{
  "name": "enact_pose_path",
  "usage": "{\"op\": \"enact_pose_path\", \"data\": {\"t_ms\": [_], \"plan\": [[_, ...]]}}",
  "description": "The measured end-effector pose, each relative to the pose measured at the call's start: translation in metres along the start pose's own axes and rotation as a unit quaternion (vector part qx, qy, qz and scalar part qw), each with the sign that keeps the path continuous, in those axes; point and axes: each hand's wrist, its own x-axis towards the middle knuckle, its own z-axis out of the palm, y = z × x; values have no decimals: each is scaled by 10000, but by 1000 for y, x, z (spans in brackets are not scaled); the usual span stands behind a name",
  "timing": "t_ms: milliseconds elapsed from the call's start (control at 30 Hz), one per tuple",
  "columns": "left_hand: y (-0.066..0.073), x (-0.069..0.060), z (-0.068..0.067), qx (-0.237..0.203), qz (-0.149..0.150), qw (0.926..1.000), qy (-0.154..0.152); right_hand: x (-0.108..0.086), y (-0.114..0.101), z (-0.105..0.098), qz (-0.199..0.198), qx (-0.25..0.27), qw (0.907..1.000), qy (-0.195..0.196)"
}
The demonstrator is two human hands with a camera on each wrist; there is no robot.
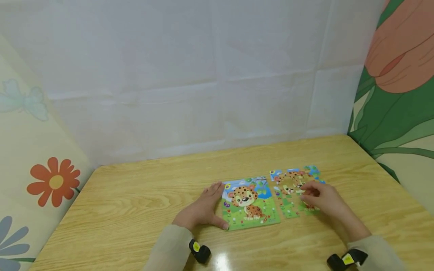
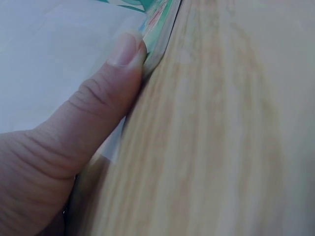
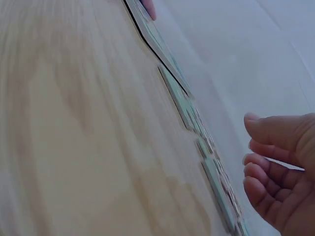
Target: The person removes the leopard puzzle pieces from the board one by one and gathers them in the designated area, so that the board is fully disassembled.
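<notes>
A square picture puzzle board (image 1: 249, 207) with a cartoon leopard lies flat on the table. My left hand (image 1: 205, 207) rests at its left side, fingers at the upper left corner and thumb at the lower left. The left wrist view shows that thumb (image 2: 106, 93) touching the board's edge. To the right lie loose leopard puzzle pieces (image 1: 286, 209), partly joined, with gaps in the middle. My right hand (image 1: 323, 197) hovers over their right part, fingers bent and hiding some pieces. In the right wrist view, nothing shows between the thumb and fingers (image 3: 261, 182).
The wooden table (image 1: 135, 203) reaches back to a white cloth (image 1: 169, 94). Printed flower panels stand on both sides, one with a red flower (image 1: 54, 182). Each wrist wears a black strapped camera.
</notes>
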Motion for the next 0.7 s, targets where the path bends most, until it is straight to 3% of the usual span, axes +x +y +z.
{"op": "enact_pose_path", "data": {"t_ms": [133, 400, 567, 700], "plan": [[0, 0, 0, -2, -4, 10000, 16, 3, -8, 7, -258, 305, 9991, -111], [-1, 0, 1, -12, -3, 10000, 30, 7, -25, 23, -844, 715, 9915, -688], [-2, 1, 2, -14, 20, 10000, 42, 11, -29, 35, -1245, 781, 9846, -942], [-2, 1, 2, -23, 31, 10000, 50, 14, -34, 42, -1251, 681, 9827, -1184]]}}
